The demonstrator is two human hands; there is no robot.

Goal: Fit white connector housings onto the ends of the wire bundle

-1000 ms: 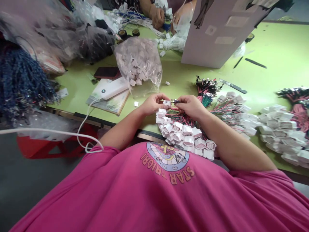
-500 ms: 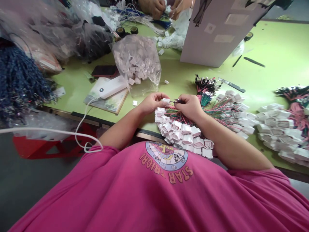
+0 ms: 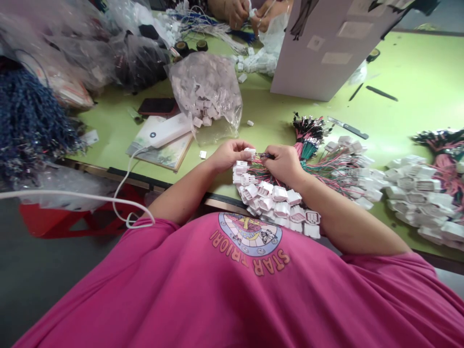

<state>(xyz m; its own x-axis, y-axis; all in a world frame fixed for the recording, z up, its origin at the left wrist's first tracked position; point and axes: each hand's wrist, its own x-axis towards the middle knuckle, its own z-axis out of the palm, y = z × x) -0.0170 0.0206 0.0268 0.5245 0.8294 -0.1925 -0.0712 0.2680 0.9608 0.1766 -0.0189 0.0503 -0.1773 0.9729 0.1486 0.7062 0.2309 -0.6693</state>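
Pinched in the fingertips of my left hand (image 3: pixel 229 155) is a small white connector housing (image 3: pixel 250 153). Just to its right, the thumb and forefinger of my right hand (image 3: pixel 284 164) close on thin wires (image 3: pixel 267 155) whose tips point at the housing; whether any tip is inside it is too small to tell. Below both hands a pile of white connectors (image 3: pixel 281 193) on pink and green wires lies at the table's front edge. Beyond my right hand stands a bundle of wires with dark ends (image 3: pixel 308 126), and more white connectors (image 3: pixel 357 166) spread to its right.
A clear bag of white housings (image 3: pixel 206 92) lies ahead, beside a white power bank (image 3: pixel 170 130) on a booklet. One loose housing (image 3: pixel 202 154) is left of my hands. A cutter knife (image 3: pixel 348 127) and tall box (image 3: pixel 319 53) stand farther off. Another person's hands (image 3: pixel 250 14) work across the table.
My right hand has turned and shifted slightly down and left, its fingers more curled over the wires. My left hand stays almost in place. The other person's hands have moved a little.
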